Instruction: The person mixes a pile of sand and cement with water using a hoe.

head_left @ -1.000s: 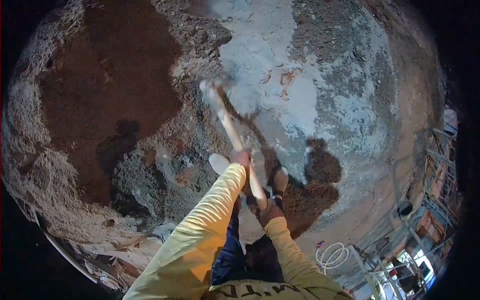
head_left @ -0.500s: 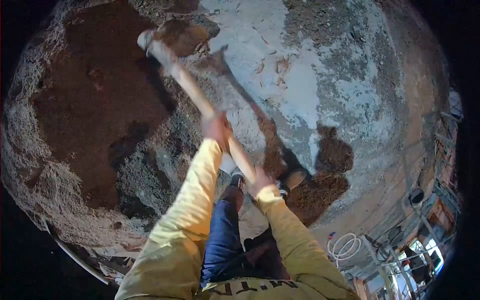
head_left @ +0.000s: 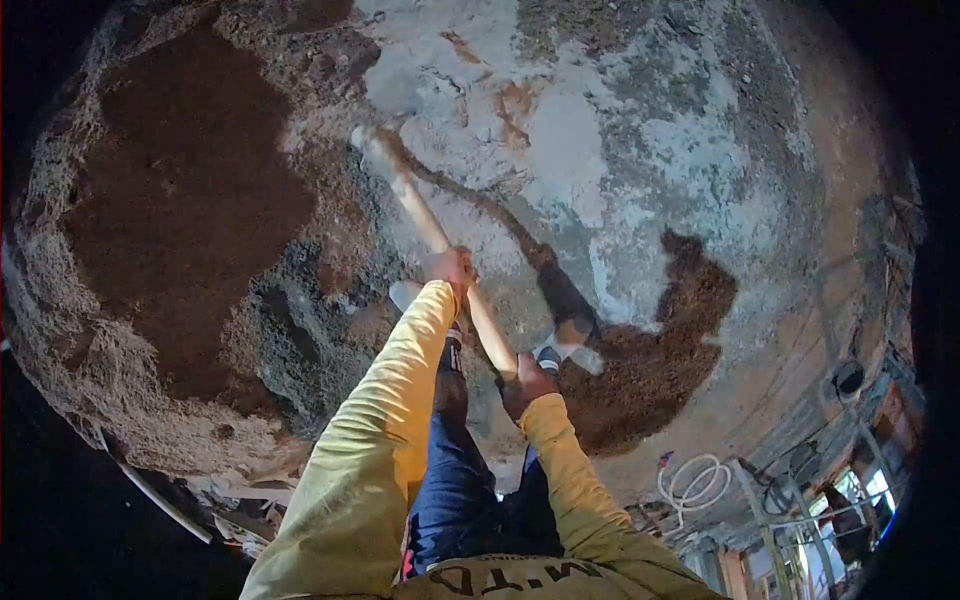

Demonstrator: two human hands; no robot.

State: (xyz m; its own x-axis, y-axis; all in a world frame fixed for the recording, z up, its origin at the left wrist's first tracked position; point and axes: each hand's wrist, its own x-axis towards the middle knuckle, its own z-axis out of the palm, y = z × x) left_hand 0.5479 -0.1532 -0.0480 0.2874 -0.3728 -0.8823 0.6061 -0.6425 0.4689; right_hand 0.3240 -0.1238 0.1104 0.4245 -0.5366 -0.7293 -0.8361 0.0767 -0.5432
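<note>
Both hands grip one long pale wooden handle (head_left: 425, 215), which runs slantwise from near my feet up to the left. My left hand (head_left: 450, 268) is wrapped round its middle. Lower down, my right hand (head_left: 527, 385) is closed round the near end. The tool's far end (head_left: 367, 138) is blurred and lies over the rough ground, beside a pale grey patch (head_left: 560, 150); its head's shape cannot be made out. Whether it touches the ground is unclear.
Dark reddish-brown soil (head_left: 190, 200) spreads at the left. My shoes stand on the ground just beyond my hands. A coiled white hose (head_left: 693, 485) lies at the lower right, near metal frames (head_left: 800, 520). A dark round pipe opening (head_left: 848, 378) shows at the right.
The tool's far end has moved right and closer to me. My left hand has shifted slightly right, my right hand slightly down and right. My feet and the view have also shifted.
</note>
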